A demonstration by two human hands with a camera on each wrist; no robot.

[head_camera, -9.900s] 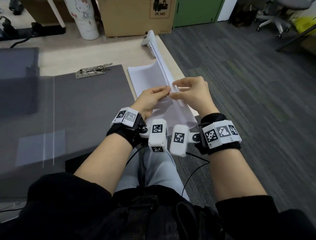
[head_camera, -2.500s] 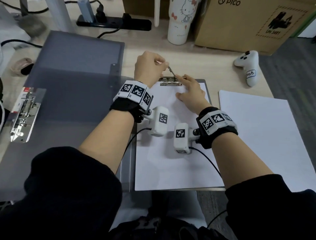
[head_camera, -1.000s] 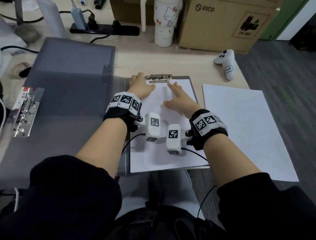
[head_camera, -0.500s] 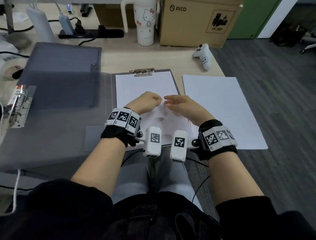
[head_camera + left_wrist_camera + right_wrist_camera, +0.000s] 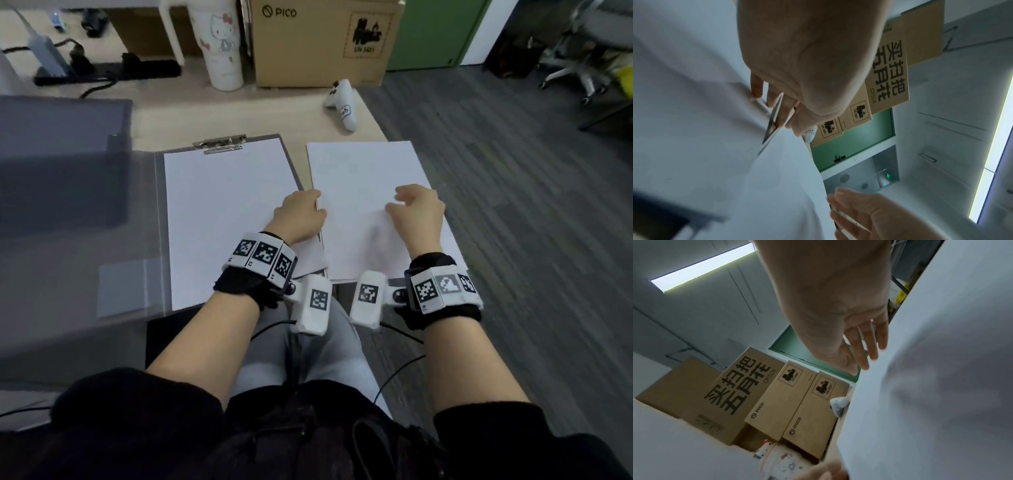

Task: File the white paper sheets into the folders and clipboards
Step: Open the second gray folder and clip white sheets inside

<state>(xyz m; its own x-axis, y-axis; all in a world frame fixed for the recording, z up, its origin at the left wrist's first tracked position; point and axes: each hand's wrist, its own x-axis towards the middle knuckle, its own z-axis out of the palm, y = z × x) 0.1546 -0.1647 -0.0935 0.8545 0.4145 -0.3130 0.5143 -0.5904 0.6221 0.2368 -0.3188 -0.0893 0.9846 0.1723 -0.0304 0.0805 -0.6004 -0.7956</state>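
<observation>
Pale wood, the bench (image 5: 274,113) is carrying everything, with a translucent grey folder (image 5: 68,192) lying open across its left side. Beside it, the grey clipboard (image 5: 291,161) is now holding one white sheet (image 5: 222,212) under its metal clip (image 5: 219,144); a moment ago both hands were up at that clip, so this sheet looks filed. Just right of it, the loose paper stack (image 5: 363,171) is overhanging the bench edge, and both hands have come back to it. The left hand (image 5: 301,216) is sitting at the stack's left edge, its fingers (image 5: 756,87) curled at the paper edge, seemingly lifting it. The right hand (image 5: 416,214) is hovering over the stack's right part, fingers (image 5: 871,344) loosely spread and holding nothing. That suggests the next sheet is being separated, probably for the folder. A white controller (image 5: 342,102) is lying beyond.
</observation>
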